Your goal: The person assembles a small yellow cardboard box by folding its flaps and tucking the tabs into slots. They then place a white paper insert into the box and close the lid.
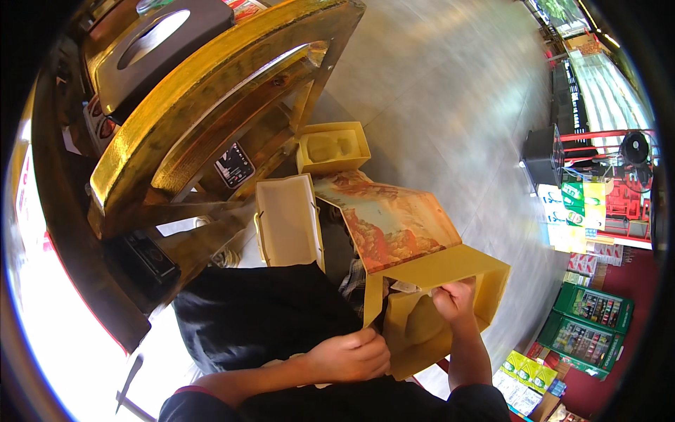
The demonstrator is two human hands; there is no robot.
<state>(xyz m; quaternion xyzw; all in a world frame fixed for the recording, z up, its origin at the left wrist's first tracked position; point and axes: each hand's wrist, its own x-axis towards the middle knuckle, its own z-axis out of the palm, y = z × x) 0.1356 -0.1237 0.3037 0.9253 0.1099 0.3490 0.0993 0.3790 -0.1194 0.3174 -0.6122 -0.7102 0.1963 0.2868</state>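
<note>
A gold cardboard box [457, 266] lies tilted at my lap, its open side toward me, with a moulded gold insert [422, 325] inside. Its lid [401, 214], printed with an orange mountain landscape, is folded back away from me. My left hand [351, 356] is closed, fingertips pinched at the box's near left edge beside a dark strip. Inside the opening, my right hand [455, 299] is curled closed near the upper wall; what its fingers hold is hidden. A small clear-whitish piece [406, 287] shows just left of it.
Beyond the lap stand an open cream-lined tray [287, 221] and a smaller gold box [334, 148] with a moulded insert. A wooden chair [211, 91] rises at the left, near a black tissue box [155, 53]. Green cases [587, 327] and stacked packages [527, 380] are at right.
</note>
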